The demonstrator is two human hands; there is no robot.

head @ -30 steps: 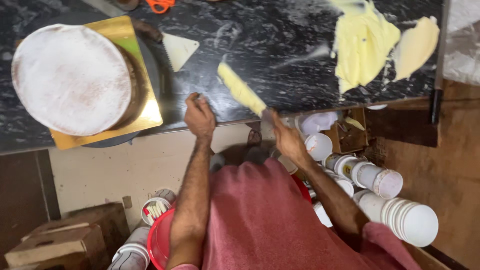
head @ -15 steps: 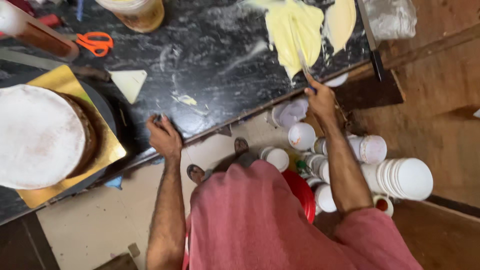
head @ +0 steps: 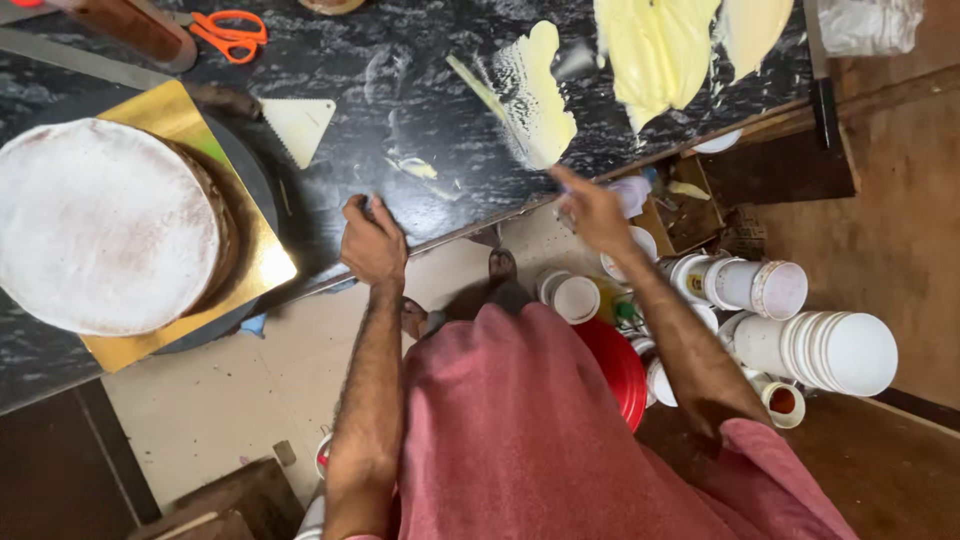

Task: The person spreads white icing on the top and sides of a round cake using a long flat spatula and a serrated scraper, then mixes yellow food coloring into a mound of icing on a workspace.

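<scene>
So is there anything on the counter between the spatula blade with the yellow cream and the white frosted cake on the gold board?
Yes. The white toothed scraper lies on the dark counter between the spatula in the right hand and the cake. The left hand rests lower, at the counter's edge.

There is one round cake, one gold board, one pair of orange scissors and one toothed scraper. Two hands are in view.

Under the left hand lies a glossy black stone-look counter with pale veining. Beyond the right hand, smooth wet yellow cream is smeared thin on it. Left of the left hand, a matt white frosted cake sits on shiny gold foil board.
</scene>
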